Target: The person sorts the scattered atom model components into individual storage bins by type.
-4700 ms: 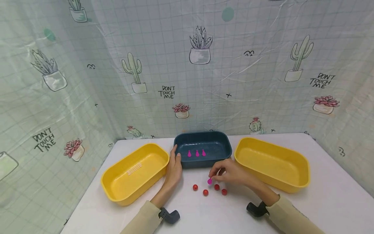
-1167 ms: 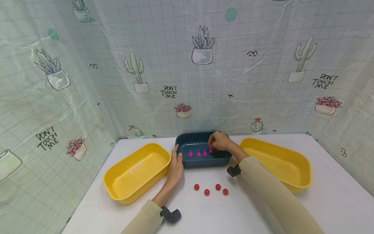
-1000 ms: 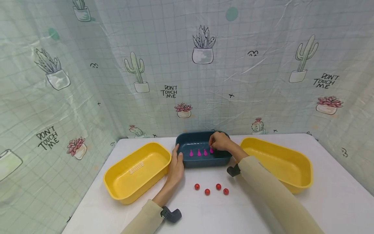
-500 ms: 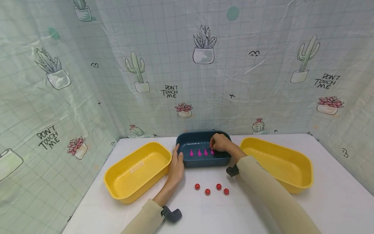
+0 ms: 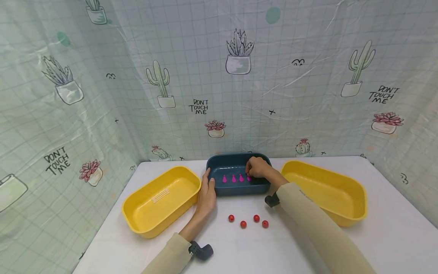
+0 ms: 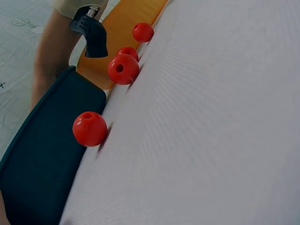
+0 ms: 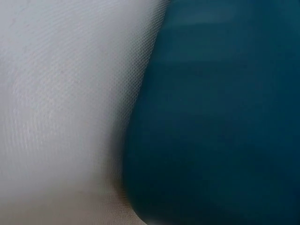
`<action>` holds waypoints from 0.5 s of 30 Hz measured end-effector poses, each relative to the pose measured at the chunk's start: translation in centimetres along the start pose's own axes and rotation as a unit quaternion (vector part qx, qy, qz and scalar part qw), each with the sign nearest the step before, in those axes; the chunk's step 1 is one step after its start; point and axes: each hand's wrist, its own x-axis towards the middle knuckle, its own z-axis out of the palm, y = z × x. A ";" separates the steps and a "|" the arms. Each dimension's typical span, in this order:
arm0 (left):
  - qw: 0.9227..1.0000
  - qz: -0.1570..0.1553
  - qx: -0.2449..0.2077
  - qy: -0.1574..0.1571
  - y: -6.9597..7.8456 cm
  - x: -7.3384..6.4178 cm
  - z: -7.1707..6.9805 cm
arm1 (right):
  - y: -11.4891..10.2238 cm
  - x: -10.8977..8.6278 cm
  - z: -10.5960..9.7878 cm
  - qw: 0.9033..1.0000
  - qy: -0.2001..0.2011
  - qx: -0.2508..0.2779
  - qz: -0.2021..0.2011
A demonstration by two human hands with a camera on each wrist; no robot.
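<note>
My left hand (image 5: 206, 194) rests against the left end of a dark blue bin (image 5: 236, 191), its fingers straight along the outer wall and the thumb at the front corner. Inside the bin, my right hand (image 5: 257, 167) pinches a pink teardrop-shaped piece (image 5: 249, 178) low over the floor; the fingers partly hide it. To its left stand more pink pieces (image 5: 234, 178) of the same shape, in a row. In the right wrist view the bin's outer wall (image 7: 211, 117) fills the right side, and no hand shows there.
Several red beads (image 5: 243, 224) with holes lie on the white table (image 5: 232, 255) in front of the bin. A left yellow bin (image 5: 150, 232) holds a few pale sticks (image 5: 160, 195). A right yellow bin (image 5: 342, 220) stands near my right forearm. A patterned curtain (image 5: 191, 76) hangs behind.
My right hand has carried a pink piece from the table near the red beads into the dark blue bin, at the row's right end. Over the last half second it barely moves. The left hand stays put.
</note>
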 end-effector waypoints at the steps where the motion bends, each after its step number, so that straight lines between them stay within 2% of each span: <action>1: 1.000 0.000 0.000 0.000 0.0 0.0 0.0 | 0.0 0.0 0.0 1.000 0.000 -0.001 0.001; 15: 1.000 -0.003 0.000 -0.002 -0.1 -0.1 0.0 | -0.2 -0.2 -0.4 1.000 -0.017 -0.014 0.009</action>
